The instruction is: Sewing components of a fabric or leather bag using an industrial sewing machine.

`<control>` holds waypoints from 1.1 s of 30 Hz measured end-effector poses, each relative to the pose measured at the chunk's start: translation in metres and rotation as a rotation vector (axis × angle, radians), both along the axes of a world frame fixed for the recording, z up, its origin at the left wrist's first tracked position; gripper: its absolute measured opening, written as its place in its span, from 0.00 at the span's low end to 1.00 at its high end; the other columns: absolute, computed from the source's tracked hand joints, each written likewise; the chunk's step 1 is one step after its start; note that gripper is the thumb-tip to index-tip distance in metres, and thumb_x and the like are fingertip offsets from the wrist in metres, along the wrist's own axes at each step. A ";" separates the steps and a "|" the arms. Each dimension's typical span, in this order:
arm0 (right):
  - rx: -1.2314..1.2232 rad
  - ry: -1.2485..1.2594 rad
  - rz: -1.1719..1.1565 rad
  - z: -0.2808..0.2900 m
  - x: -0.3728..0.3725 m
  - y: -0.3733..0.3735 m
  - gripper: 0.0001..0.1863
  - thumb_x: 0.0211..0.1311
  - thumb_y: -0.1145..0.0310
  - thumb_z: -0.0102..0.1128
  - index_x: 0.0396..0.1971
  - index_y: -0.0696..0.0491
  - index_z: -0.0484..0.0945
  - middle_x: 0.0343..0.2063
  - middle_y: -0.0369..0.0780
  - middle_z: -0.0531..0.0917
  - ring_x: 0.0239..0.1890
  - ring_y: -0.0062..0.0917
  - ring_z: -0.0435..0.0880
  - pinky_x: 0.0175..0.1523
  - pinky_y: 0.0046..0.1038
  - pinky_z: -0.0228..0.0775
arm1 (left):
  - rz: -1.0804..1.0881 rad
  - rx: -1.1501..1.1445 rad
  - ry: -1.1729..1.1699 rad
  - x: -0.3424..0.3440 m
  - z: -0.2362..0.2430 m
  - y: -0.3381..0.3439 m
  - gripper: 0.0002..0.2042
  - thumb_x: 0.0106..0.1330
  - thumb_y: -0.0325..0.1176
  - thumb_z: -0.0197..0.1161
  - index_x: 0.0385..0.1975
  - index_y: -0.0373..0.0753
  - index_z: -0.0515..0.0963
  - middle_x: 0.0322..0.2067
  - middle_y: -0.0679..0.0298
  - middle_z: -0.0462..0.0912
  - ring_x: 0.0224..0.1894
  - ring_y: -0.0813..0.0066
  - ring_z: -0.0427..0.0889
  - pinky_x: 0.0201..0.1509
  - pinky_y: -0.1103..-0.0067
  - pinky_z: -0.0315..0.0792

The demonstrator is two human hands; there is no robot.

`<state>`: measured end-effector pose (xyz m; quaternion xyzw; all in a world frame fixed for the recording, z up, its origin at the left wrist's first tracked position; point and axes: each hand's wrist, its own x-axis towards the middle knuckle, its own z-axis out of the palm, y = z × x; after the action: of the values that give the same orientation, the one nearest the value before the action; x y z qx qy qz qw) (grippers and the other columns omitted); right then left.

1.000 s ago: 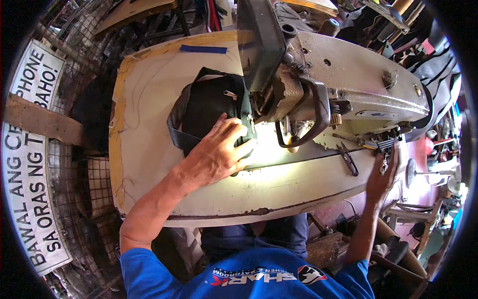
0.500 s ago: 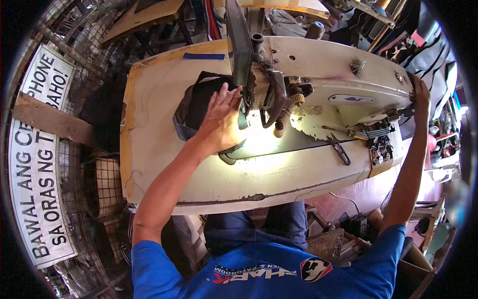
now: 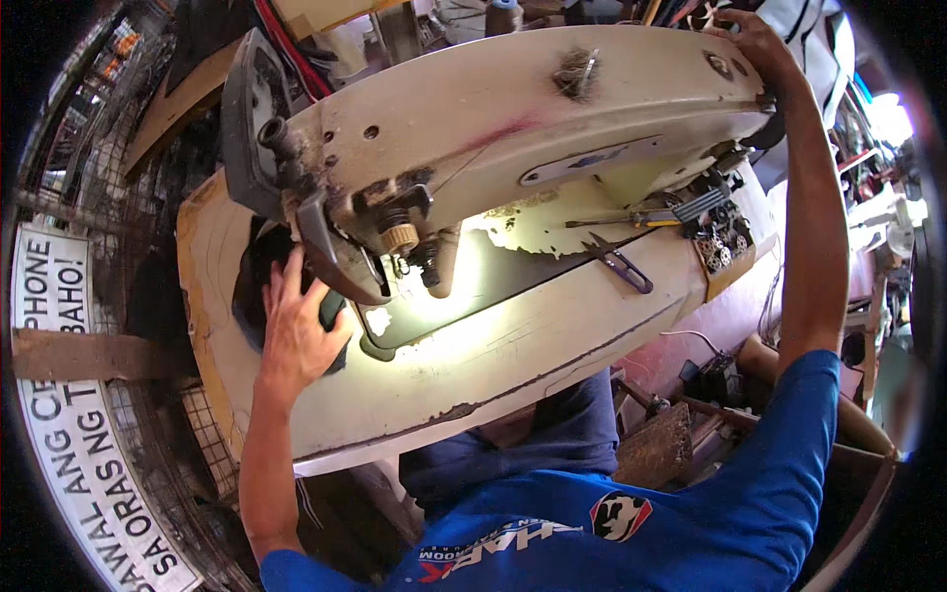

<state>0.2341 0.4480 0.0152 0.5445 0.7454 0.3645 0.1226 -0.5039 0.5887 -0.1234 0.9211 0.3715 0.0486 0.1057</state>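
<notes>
A cream industrial sewing machine (image 3: 473,128) stands on the worn table (image 3: 513,385), its lamp lighting the needle area. A black bag (image 3: 249,281) lies left of the needle, partly hidden. My left hand (image 3: 301,326) rests on the bag with fingers stretched and apart, beside the presser mechanism. My right hand (image 3: 760,44) reaches to the machine's upper right end, above the dark handwheel (image 3: 769,128), fingers curled at a small part I cannot make out. Black snips (image 3: 621,266) and a screwdriver (image 3: 646,218) lie on the bed, near several small metal parts (image 3: 720,247).
A wire mesh wall with a white sign (image 3: 54,434) and a wooden plank (image 3: 104,353) borders the left. A thread cone (image 3: 501,18) and boards are behind the machine. Cluttered equipment fills the right side. My legs (image 3: 503,454) are under the table's front edge.
My right hand has moved from the lower right up to the machine's top right end. The view has shifted, showing the machine larger and higher. My left hand stays on the bag, fingers more stretched.
</notes>
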 end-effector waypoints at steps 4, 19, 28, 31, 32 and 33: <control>0.475 1.120 -0.493 -0.017 -0.069 -0.008 0.23 0.65 0.55 0.64 0.52 0.55 0.81 0.38 0.42 0.87 0.39 0.24 0.85 0.47 0.26 0.76 | 0.191 0.105 0.030 -0.037 0.006 -0.017 0.24 0.53 0.33 0.65 0.54 0.41 0.76 0.70 0.46 0.56 0.71 0.34 0.52 0.71 0.45 0.51; 0.018 1.213 -0.317 -0.148 -0.412 -0.108 0.18 0.58 0.73 0.64 0.50 0.57 0.77 0.41 0.45 0.79 0.46 0.40 0.78 0.49 0.38 0.72 | -0.379 -0.010 0.041 -0.006 0.036 -0.003 0.06 0.58 0.29 0.63 0.25 0.31 0.79 0.36 0.53 0.76 0.47 0.54 0.77 0.54 0.61 0.70; -0.514 1.922 -0.221 -0.132 -0.521 -0.059 0.12 0.69 0.70 0.53 0.48 0.59 0.75 0.24 0.42 0.79 0.25 0.27 0.79 0.30 0.30 0.72 | -0.348 -0.249 -0.055 0.019 0.052 -0.006 0.08 0.62 0.31 0.61 0.30 0.31 0.80 0.33 0.50 0.77 0.41 0.51 0.78 0.49 0.62 0.70; -0.666 2.059 -0.291 -0.132 -0.549 -0.030 0.15 0.71 0.62 0.58 0.47 0.59 0.76 0.26 0.37 0.80 0.27 0.16 0.77 0.31 0.25 0.70 | -0.370 -0.217 -0.105 0.020 0.052 -0.005 0.08 0.62 0.31 0.60 0.32 0.32 0.80 0.34 0.50 0.78 0.42 0.51 0.79 0.50 0.63 0.71; -0.672 2.056 -0.288 -0.131 -0.552 -0.022 0.15 0.71 0.62 0.58 0.47 0.59 0.76 0.26 0.37 0.80 0.27 0.16 0.77 0.31 0.25 0.70 | -0.376 -0.217 -0.096 0.020 0.053 -0.005 0.08 0.62 0.31 0.60 0.33 0.33 0.80 0.35 0.50 0.78 0.42 0.51 0.79 0.51 0.63 0.71; -0.729 2.096 -0.277 -0.132 -0.554 -0.015 0.15 0.71 0.62 0.58 0.46 0.59 0.76 0.27 0.36 0.81 0.28 0.16 0.76 0.32 0.24 0.70 | -0.383 -0.217 -0.088 0.021 0.054 -0.005 0.08 0.62 0.31 0.60 0.33 0.33 0.81 0.36 0.50 0.78 0.43 0.51 0.79 0.52 0.63 0.71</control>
<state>-0.3204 0.4326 -0.1171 0.5925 0.4753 -0.5318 -0.3746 -0.4834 0.5841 -0.0697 0.9551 0.1879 0.0276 0.2276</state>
